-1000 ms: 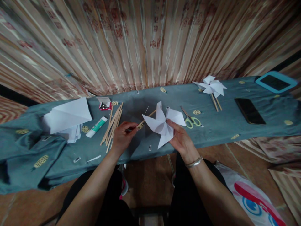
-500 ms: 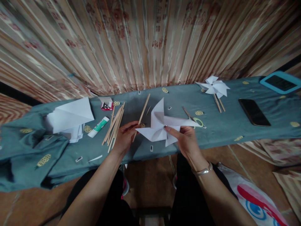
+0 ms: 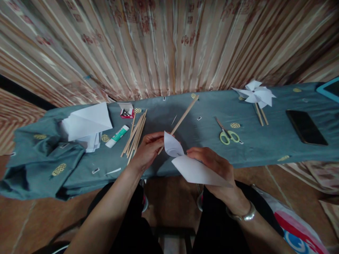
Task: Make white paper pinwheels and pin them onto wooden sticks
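My left hand (image 3: pixel 151 150) is closed around a thin wooden stick (image 3: pixel 186 113), which slants up and to the right over the cloth. A white paper pinwheel (image 3: pixel 197 171) is tilted almost edge-on between my hands. One of its blades curls up right beside my left fingertips; whether they touch it I cannot tell. My right hand (image 3: pixel 213 165) grips the pinwheel from behind near its middle, fingers bent, with the lower blade covering part of the palm. The pinwheel's centre is hidden from this angle.
Left on the cloth-covered table (image 3: pixel 159 109) are white paper sheets (image 3: pixel 90 121), a glue stick (image 3: pixel 117 136), a small red box of pins (image 3: pixel 127 112) and several wooden sticks (image 3: pixel 136 135). To the right lie scissors (image 3: pixel 225 134), finished pinwheels (image 3: pixel 256 94) and a phone (image 3: pixel 306 127).
My right hand has turned the pinwheel from facing me to nearly edge-on, uncovering the scissors. The stick in my left hand now leans further right. The view has shifted slightly left.
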Available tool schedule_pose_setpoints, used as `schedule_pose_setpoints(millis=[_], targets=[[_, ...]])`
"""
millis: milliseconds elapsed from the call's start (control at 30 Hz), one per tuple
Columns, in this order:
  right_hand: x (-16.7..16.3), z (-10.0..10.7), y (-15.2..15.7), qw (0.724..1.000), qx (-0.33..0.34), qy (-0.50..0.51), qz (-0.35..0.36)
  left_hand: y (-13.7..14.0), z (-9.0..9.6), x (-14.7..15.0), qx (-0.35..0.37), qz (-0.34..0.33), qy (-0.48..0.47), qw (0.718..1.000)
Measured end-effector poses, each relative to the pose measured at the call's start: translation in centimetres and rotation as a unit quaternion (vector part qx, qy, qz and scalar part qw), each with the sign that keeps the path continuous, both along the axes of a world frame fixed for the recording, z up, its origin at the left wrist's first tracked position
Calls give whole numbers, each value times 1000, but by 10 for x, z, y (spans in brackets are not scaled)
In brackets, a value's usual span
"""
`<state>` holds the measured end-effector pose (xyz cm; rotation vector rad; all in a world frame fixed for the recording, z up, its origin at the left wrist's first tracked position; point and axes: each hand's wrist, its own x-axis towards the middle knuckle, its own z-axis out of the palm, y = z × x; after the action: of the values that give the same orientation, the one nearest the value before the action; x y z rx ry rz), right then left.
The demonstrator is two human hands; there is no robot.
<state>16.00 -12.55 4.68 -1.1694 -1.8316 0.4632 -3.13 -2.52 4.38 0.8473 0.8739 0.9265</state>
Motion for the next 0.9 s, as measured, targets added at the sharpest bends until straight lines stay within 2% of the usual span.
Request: schedule_pose_setpoints(millis=[133,267,400,533,733,900], targets=[[0,1,-3,1000,3,-9,-5,-6,5,0,-20,-44,3,999],[2,-7,-9,1000,7,11,-23,-10,8,-1,-27,-93,13,995],[2,-11,-10,999,20,-3,-28,-13,10,-1,-29,-107,-2,994],[0,-5,-4,998,55,-21,-15,-14,13,-2,-14,-129,5,992],[-4,3,2,997,72,-34,-18,-13,6,-2,-5,-113,26,993],[1,2,0,995,75,-64,-34,-12,-4,-1,52,-76,87,992]])
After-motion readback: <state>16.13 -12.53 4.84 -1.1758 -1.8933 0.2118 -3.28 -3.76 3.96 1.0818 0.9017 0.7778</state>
